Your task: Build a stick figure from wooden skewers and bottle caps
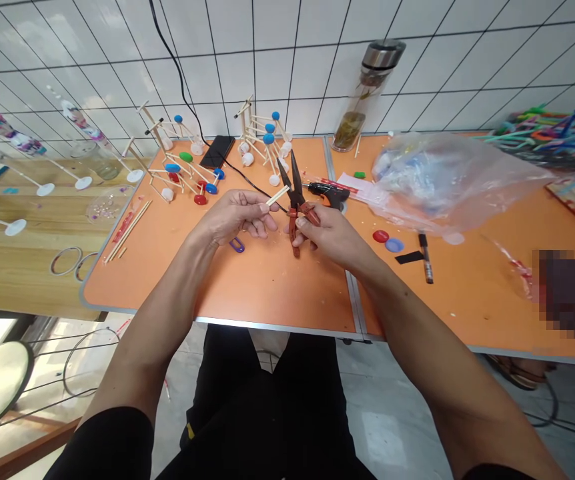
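Observation:
Above the orange tabletop, my left hand (241,217) pinches short pale wooden sticks (277,196); I cannot tell exactly how many. My right hand (325,230) is closed around the red handles of a pair of pliers (295,193), whose dark pointed jaws are parted and aim at the wall. The sticks' far ends reach to about the pliers' pivot; whether they touch is unclear. Just below my left hand lies a purple looped piece (237,245). Behind the pliers rests a black hot glue gun (328,193).
Stick frames with coloured caps (268,138) stand near the wall, beside a black phone (217,152). Longer sticks (130,230) lie left. To the right are a tilted-looking glass bottle (362,100), a plastic bag (432,177), bottle caps (380,236) and a marker (425,259).

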{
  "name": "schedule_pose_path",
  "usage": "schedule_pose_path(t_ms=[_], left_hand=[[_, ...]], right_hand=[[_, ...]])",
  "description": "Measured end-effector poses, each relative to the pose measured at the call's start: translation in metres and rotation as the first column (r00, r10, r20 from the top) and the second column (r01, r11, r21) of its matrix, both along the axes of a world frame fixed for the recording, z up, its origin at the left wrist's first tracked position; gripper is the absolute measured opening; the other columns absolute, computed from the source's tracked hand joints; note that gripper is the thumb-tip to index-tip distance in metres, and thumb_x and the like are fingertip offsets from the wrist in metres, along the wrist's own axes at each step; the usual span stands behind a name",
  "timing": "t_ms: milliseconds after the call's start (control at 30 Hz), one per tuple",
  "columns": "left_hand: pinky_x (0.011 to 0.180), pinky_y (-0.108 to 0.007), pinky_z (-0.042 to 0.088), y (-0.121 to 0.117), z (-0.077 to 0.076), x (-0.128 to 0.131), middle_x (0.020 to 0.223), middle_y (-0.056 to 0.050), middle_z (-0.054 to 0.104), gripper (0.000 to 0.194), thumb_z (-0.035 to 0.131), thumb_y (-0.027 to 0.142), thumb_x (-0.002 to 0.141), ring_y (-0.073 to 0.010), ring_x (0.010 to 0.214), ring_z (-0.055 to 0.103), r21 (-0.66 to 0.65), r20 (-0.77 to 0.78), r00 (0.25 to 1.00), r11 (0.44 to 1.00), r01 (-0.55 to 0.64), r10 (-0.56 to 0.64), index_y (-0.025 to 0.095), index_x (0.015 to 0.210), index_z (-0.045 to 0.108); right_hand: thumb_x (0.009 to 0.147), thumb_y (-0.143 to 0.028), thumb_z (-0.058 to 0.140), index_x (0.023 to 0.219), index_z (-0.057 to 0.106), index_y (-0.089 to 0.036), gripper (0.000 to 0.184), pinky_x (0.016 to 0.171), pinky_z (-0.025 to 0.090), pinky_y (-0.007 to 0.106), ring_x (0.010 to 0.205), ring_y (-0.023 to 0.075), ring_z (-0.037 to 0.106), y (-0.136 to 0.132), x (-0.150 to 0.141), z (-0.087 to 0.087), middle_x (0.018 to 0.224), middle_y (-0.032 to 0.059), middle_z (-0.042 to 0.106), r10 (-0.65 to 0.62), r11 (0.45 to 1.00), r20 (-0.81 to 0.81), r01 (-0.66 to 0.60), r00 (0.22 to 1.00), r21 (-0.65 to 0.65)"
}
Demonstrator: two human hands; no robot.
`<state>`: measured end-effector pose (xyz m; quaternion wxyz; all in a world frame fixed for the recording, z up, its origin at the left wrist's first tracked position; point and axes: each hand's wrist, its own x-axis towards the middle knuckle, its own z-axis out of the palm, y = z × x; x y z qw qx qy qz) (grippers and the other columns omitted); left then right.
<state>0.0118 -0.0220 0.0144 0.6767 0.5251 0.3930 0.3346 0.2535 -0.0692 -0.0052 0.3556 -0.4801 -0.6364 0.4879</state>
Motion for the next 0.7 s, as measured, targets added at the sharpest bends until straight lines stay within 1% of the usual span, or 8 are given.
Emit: schedule_pose_path(t_ms=[67,200,267,400,467,567,700], left_hand=[[0.053,-0.021,0.06,-0.0003,0.0,0.0002,0.078,-0.012,0.085,0.018,0.09,0.022,0.087,-0.0159,0.054,0.076,0.006,0.004,1.0,1.0,0.011,-0.011,0.008,0.097,0.083],[0.052,-0.02,0.059,-0.0014,0.0016,0.0002,0.076,-0.012,0.084,0.02,0.09,0.023,0.086,-0.0161,0.054,0.076,0.016,-0.019,1.0,1.0,0.007,-0.007,0.008,0.097,0.083],[0.052,-0.02,0.058,-0.002,0.0029,0.0007,0.075,-0.012,0.084,0.02,0.089,0.023,0.085,-0.0159,0.053,0.076,0.015,-0.036,0.999,1.0,0.004,-0.003,0.007,0.097,0.083],[0.05,-0.02,0.057,-0.0035,0.0049,0.0022,0.074,-0.013,0.084,0.017,0.088,0.02,0.084,-0.0158,0.05,0.074,0.016,-0.065,0.998,1.0,0.008,-0.006,0.008,0.094,0.083],[0.049,-0.02,0.058,-0.0041,0.0054,0.0026,0.073,-0.013,0.083,0.016,0.087,0.019,0.084,-0.0161,0.05,0.074,0.015,-0.079,0.997,1.0,0.011,-0.01,0.008,0.093,0.083],[0.049,-0.02,0.058,-0.0052,0.0064,0.0022,0.072,-0.013,0.083,0.014,0.085,0.018,0.084,-0.0161,0.05,0.074,0.013,-0.089,0.996,1.0,0.011,-0.01,0.007,0.092,0.083],[0.047,-0.02,0.056,-0.0062,0.009,0.0001,0.07,-0.013,0.081,0.013,0.085,0.018,0.084,-0.0155,0.047,0.071,0.007,-0.103,0.995,1.0,0.014,-0.013,0.007,0.091,0.083]], right_hand=[[0.104,-0.03,0.061,0.105,0.061,-0.026,0.004,0.064,0.056,0.035,0.067,0.0204,0.075,-0.0007,0.0004,-0.0019,0.092,0.0035,0.078,-0.001,0.999,0.058,-0.001,0.998,0.034],[0.107,-0.033,0.055,0.108,0.062,-0.025,0.011,0.072,0.054,0.037,0.071,0.0215,0.073,-0.0026,0.003,-0.0027,0.089,0.0029,0.076,-0.009,0.996,0.207,-0.011,0.978,0.091],[0.108,-0.033,0.053,0.109,0.064,-0.025,0.014,0.075,0.051,0.038,0.075,0.0235,0.073,-0.0035,0.004,-0.0017,0.088,0.0036,0.076,-0.021,0.991,0.301,-0.02,0.953,0.132],[0.109,-0.034,0.051,0.116,0.068,-0.023,0.021,0.078,0.044,0.039,0.083,0.0284,0.072,-0.0037,0.0038,-0.0017,0.091,0.0071,0.079,-0.101,0.975,0.458,-0.003,0.883,0.221],[0.11,-0.035,0.051,0.122,0.069,-0.022,0.025,0.077,0.042,0.039,0.085,0.03,0.072,-0.0034,0.003,-0.0024,0.094,0.0084,0.081,-0.126,0.972,0.504,0.004,0.855,0.235],[0.111,-0.035,0.049,0.129,0.07,-0.021,0.031,0.077,0.042,0.039,0.088,0.0317,0.073,-0.0037,0.0009,-0.0021,0.102,0.0104,0.083,-0.133,0.973,0.539,0.005,0.832,0.232],[0.111,-0.033,0.049,0.138,0.07,-0.02,0.036,0.079,0.043,0.04,0.102,0.0375,0.076,-0.0065,-0.0035,0.0015,0.115,0.015,0.083,-0.152,0.971,0.601,0.005,0.785,0.238]])
